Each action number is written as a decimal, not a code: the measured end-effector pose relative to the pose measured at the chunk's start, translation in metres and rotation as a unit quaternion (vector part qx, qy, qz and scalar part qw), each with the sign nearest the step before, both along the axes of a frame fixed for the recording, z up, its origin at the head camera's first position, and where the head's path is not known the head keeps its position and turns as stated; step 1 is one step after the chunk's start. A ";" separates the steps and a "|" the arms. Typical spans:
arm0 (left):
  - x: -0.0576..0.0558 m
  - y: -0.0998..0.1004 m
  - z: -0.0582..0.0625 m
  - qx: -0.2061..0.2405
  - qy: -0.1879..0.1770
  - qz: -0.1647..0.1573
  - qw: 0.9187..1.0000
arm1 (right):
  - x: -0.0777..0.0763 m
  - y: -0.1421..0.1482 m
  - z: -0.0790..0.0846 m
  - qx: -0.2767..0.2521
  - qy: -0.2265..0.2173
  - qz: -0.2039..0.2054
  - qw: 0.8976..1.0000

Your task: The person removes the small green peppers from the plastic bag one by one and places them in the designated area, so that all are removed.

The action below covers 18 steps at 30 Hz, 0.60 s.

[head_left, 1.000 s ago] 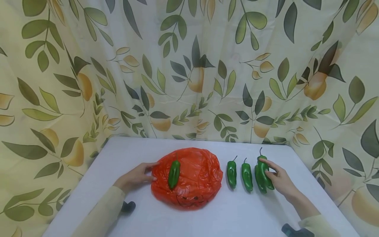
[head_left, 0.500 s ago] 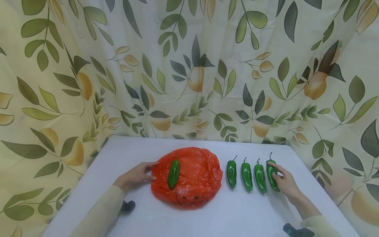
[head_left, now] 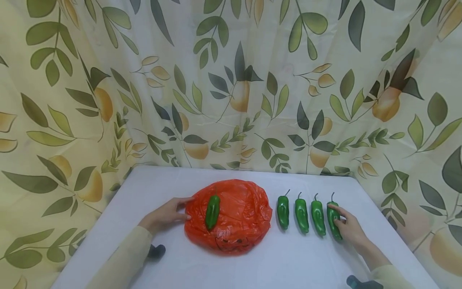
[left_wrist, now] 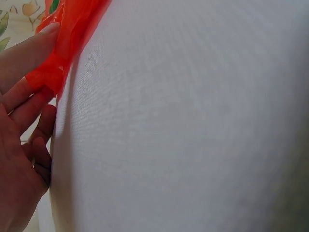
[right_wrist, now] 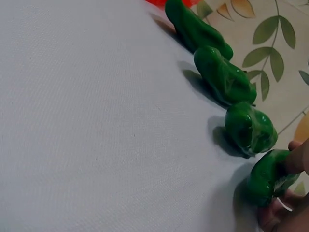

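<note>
My right hand (head_left: 353,229) holds a green chili pepper (head_left: 331,218) at the right end of a row, thumb on one side and fingers on the other. The right wrist view shows this pepper low on the tabletop, its side partly hidden by the fingers. Three other green peppers (head_left: 318,218) lie side by side to its left, stems pointing away. My left hand (head_left: 166,215) pinches the left edge of a crumpled red plastic bag (head_left: 242,212), thumb above and fingers beneath the film in the left wrist view. One more green pepper (head_left: 212,212) lies on top of the bag.
A white table (head_left: 281,265) carries everything. Behind it and along both sides hangs a leaf-and-fruit patterned curtain (head_left: 231,100). Dark wrist-camera parts (head_left: 157,251) show beside the left sleeve, and similar ones by the right sleeve.
My right hand has moved the pepper rightward and slightly nearer, away from the pepper it overlapped, so it lies at the row's right end. The left hand and bag have stayed put.
</note>
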<state>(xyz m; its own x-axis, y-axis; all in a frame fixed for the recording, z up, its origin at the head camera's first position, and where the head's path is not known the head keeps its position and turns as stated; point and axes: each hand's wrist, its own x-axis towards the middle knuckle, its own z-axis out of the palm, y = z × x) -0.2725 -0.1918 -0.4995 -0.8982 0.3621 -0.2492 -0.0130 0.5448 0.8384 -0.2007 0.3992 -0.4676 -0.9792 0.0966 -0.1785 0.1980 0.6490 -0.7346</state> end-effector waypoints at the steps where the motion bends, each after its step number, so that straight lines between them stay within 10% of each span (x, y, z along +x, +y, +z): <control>1: 0.000 0.000 0.000 0.000 -0.002 0.002 1.000 | 0.000 0.000 0.000 0.003 -0.001 0.003 1.000; 18: -0.002 -0.001 -0.001 0.002 0.002 -0.007 1.000 | -0.004 0.003 -0.005 0.037 0.009 0.014 0.999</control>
<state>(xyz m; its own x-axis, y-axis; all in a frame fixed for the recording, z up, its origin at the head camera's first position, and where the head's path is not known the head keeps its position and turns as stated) -0.2744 -0.1931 -0.5005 -0.8937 0.3764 -0.2442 -0.0021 0.5408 0.8411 -0.2042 0.4020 -0.4728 -0.9846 0.0813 -0.1548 0.1665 0.7068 -0.6875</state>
